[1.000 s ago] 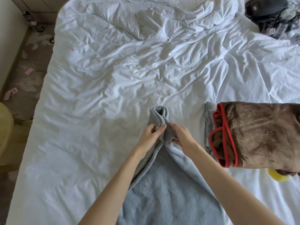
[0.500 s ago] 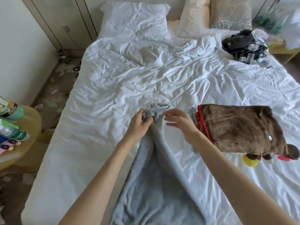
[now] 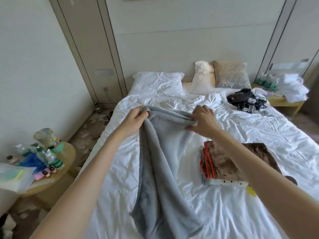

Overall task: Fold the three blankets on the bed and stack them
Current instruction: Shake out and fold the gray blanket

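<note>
Bed point(image 3: 259, 135): filling the middle of the view, lying under a rumpled white duvet.
Grey blanket point(image 3: 160, 169): hanging by its top edge between both hands above the duvet, sagging slightly between them, draping down in long folds towards the viewer and trailing along the middle of the bed.
Brown blanket point(image 3: 229, 163): lying folded on the bed just right of the grey one, apart from it, showing red piping along its left edge, sitting on white speckled fabric point(image 3: 226, 181); partly hiding behind the right forearm.
Side table point(image 3: 67, 152): standing left of the bed, carrying a crowd of bottles point(image 3: 50, 157).
Pillows: white pillow point(image 3: 157, 81) lying flat at the head of the bed, cream pillow point(image 3: 203, 78) and patterned cushion point(image 3: 231, 75) leaning upright against the wall.
Black gear point(image 3: 245, 100): lying tangled with cables at the far right corner of the duvet.
Left hand point(image 3: 136, 118): gripping the left end of the grey edge, fingers curled tight around the bunched cloth.
Right hand point(image 3: 203, 119): pinching the right end of the same edge between thumb and curled fingers.
</note>
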A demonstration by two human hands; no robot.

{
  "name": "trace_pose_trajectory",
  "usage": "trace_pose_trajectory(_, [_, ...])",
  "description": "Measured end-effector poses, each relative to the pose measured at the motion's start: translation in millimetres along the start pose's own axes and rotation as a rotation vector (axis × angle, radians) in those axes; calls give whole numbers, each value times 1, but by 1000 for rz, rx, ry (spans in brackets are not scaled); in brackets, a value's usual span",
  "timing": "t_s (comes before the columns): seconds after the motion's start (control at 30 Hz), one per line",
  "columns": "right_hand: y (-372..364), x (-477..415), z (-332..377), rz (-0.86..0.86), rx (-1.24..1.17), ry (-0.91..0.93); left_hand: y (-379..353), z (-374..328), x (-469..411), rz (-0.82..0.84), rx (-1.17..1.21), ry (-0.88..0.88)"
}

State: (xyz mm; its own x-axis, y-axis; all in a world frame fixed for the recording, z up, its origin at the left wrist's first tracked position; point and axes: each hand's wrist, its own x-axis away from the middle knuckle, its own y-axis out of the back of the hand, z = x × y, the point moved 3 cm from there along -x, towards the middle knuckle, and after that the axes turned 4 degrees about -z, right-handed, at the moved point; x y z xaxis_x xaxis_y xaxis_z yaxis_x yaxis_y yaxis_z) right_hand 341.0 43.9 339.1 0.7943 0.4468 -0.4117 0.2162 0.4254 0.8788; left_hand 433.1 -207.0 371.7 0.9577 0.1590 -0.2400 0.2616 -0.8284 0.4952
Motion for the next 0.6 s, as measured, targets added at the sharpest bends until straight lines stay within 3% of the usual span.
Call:
trace_pose_trajectory(0.1, [43,3,12,-39,-135,-71,28,-35,11,-47,-8,-55])
trace_pose_trajectory(0.2, [83,5,25,52,-494,-218,53,-67,23,-105,19,-121])
trace_pose_trajectory(0.37, [129,11,45,132,-1069,-153,86,-98,38,-190,101,-124])
trace_pose_trajectory(0.6, [142,-18,56,180,-1536,-37,108,-116,25,-220,132,-159])
